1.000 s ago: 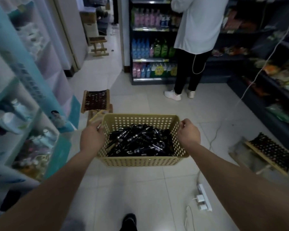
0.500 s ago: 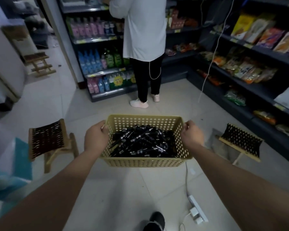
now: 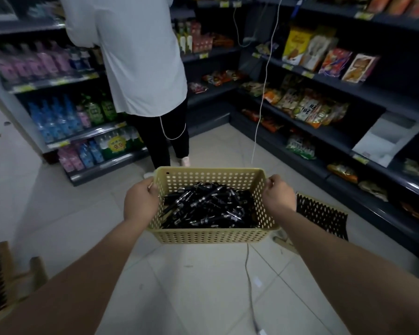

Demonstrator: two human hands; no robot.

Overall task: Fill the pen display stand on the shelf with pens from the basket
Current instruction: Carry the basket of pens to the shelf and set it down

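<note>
I carry a yellow perforated plastic basket (image 3: 213, 236) in front of me above the tiled floor. A heap of black pens (image 3: 207, 205) with silver bands fills it. My left hand (image 3: 140, 201) grips the basket's left rim and my right hand (image 3: 277, 195) grips the right rim. A white stepped display stand (image 3: 385, 140) sits on a dark shelf at the right, about halfway up the view. It looks bare from here.
A person in a white top (image 3: 140, 56) stands close ahead at the drinks shelves (image 3: 78, 131). Snack shelves (image 3: 307, 105) run along the right. A woven stool (image 3: 322, 215) lies tipped beside the basket, another stool (image 3: 3, 276) at lower left. White cables (image 3: 249, 281) cross the floor.
The view has swung to the right and moved forward. The person and the snack shelves are now closer, and the white stand has come into sight. Both hands keep their grip on the basket.
</note>
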